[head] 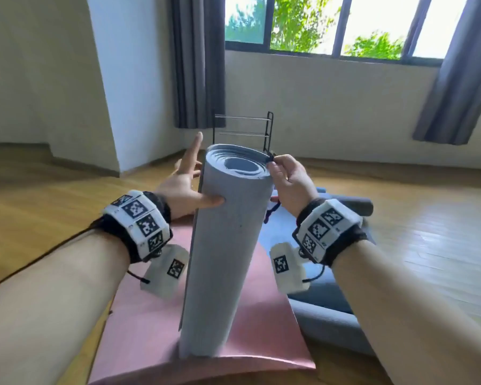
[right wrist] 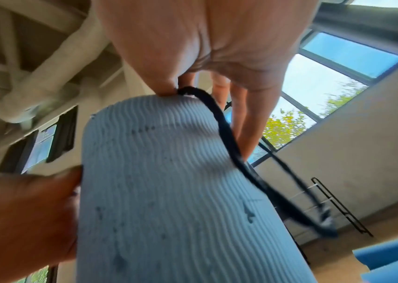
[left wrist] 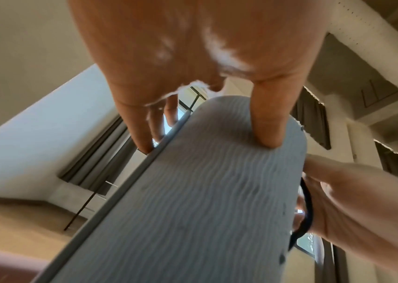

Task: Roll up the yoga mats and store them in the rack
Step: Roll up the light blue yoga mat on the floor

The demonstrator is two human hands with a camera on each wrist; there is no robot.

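The rolled grey yoga mat (head: 222,245) stands upright on its end between the two hands, its base planted on a pink mat (head: 250,343) that lies flat on the wooden floor (head: 39,207). Its outer skin is ribbed with fine wavy ridges and its top end shows the coiled layers, slightly uneven, around a dark hollow core.

The left hand (head: 185,182) is spread wide against the roll's left side near the top — thumb laid flat across the front of the mat, the other fingers straight and pointing up past the rim, not curled round it. The right hand (head: 288,179) sits at the roll's upper right edge, thumb and forefinger pinched together on a thin dark strap (head: 271,158) right at the rim; its remaining fingers are loosely bent.

Beyond the fingertips of both hands, against the far wall under the window (head: 331,23), stands the black wire rack (head: 245,132), well apart from the roll. Behind the right wrist more blue-grey mats (head: 333,323) lie on the floor.

The left wrist view shows the thumb (left wrist: 269,124) pressing the ribbed surface and the outer flap edge running down the roll's side beside the fingertips, which the head view hides. The right wrist view shows what the head camera barely catches — the strap (right wrist: 229,137) hangs from the pinch as a long loop down the mat's right side, blurred at its lower end, with the rack (right wrist: 338,206) behind it.
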